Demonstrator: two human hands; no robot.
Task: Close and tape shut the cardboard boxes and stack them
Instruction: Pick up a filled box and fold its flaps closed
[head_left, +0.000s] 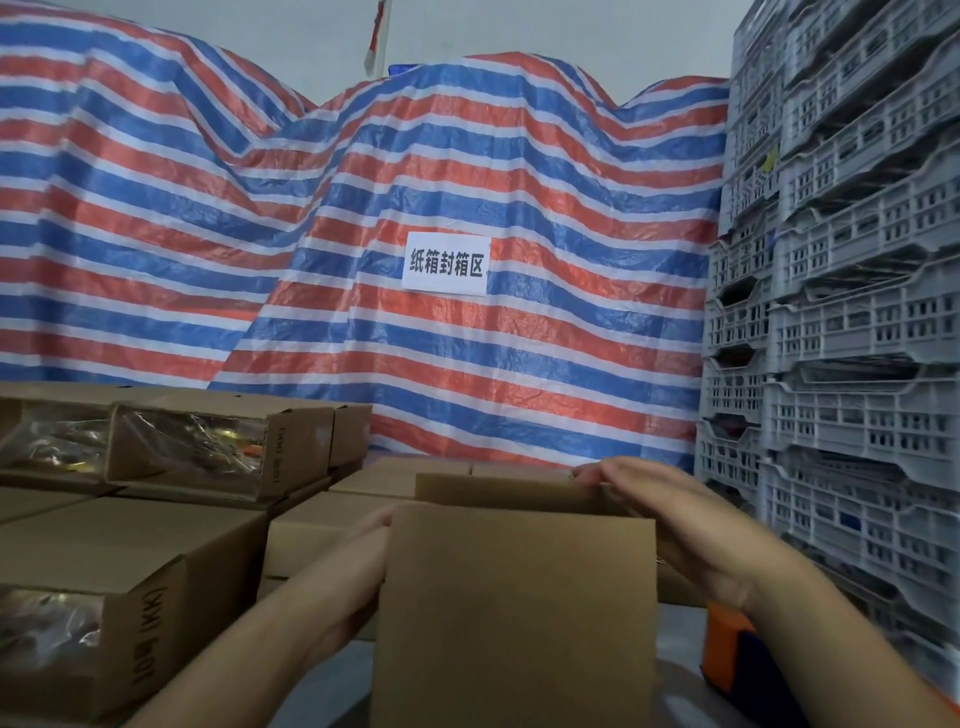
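Note:
A brown cardboard box stands right in front of me with its near flap raised toward the camera and a far flap upright behind it. My left hand lies flat against the box's left side, partly hidden by the raised flap. My right hand reaches over the right side, fingers resting on the top edge of the far flap. An orange and dark tape dispenser sits on the surface to the right, under my right forearm.
Open boxes holding plastic-wrapped goods lie at the left, with closed boxes behind and beside them. Grey plastic crates are stacked high on the right. A striped tarp with a white paper sign covers the background.

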